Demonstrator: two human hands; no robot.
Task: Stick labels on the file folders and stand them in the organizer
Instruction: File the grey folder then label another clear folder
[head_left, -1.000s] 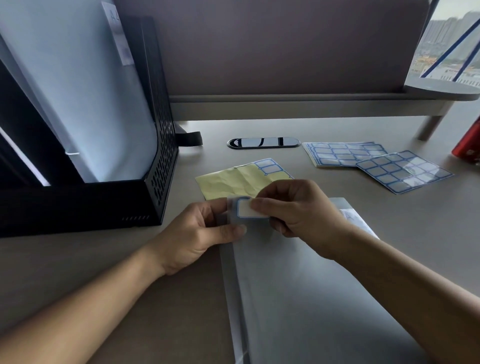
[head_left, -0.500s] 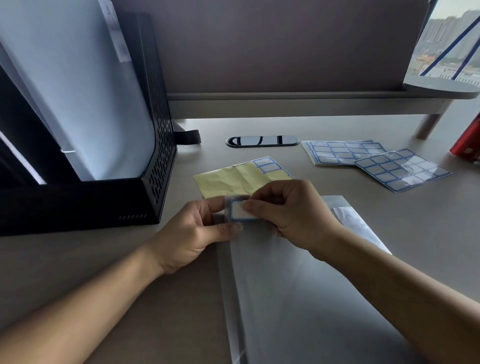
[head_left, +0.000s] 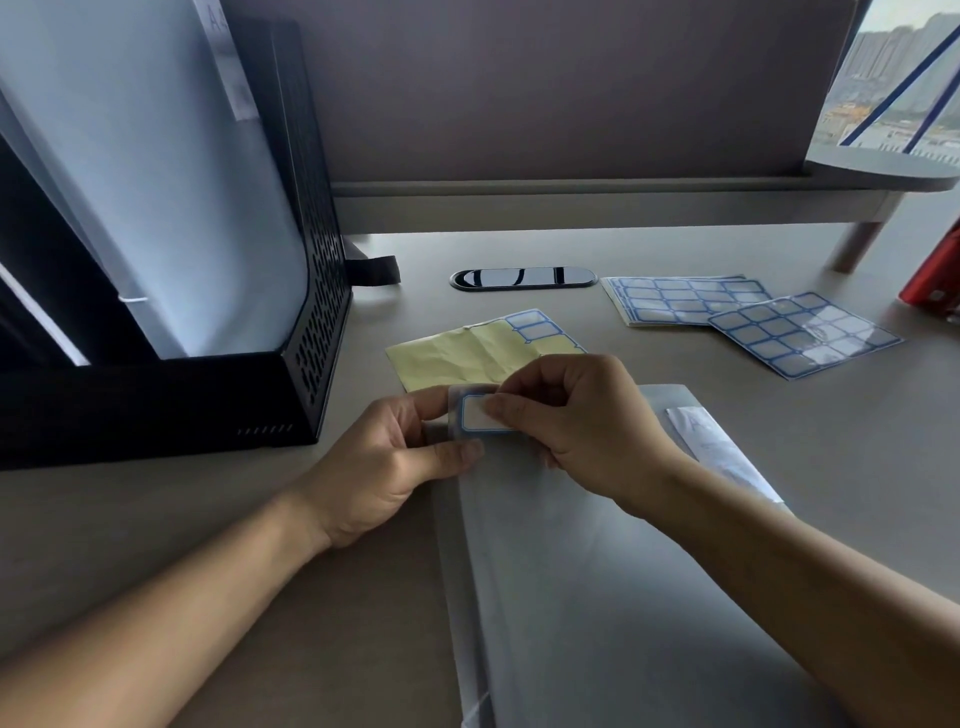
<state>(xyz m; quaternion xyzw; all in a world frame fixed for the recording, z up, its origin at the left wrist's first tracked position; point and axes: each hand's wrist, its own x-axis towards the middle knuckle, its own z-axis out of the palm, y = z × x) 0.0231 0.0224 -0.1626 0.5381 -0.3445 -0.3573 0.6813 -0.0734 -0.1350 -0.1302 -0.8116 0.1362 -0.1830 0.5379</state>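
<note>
1. Label (head_left: 480, 420), white with a blue border, sits at the far left corner of the translucent file folder (head_left: 613, 582), which lies flat on the tabletop (head_left: 779, 415) in front of the person.
2. Right hand (head_left: 576, 421) has its fingers pinched narrow on the label's right edge; the left hand (head_left: 395, 457) pins the folder's corner, thumb and forefinger closed on it just beside the label.
3. Whether the label is fully stuck down cannot be told; the step in hand looks like seating it.
4. To do it well: keep the left hand steady so the slippery folder does not slide, square the label with the folder's edges, then press from one side across to push out air.
5. Rub the corners last, since these lift first.
6. Black organizer (head_left: 306, 291) stands to the left, near, with one folder (head_left: 156, 182) already upright in it.
7. Spare label sheets (head_left: 753, 317) and a mostly used yellow backing sheet (head_left: 467, 353) lie beyond the hands.
</note>
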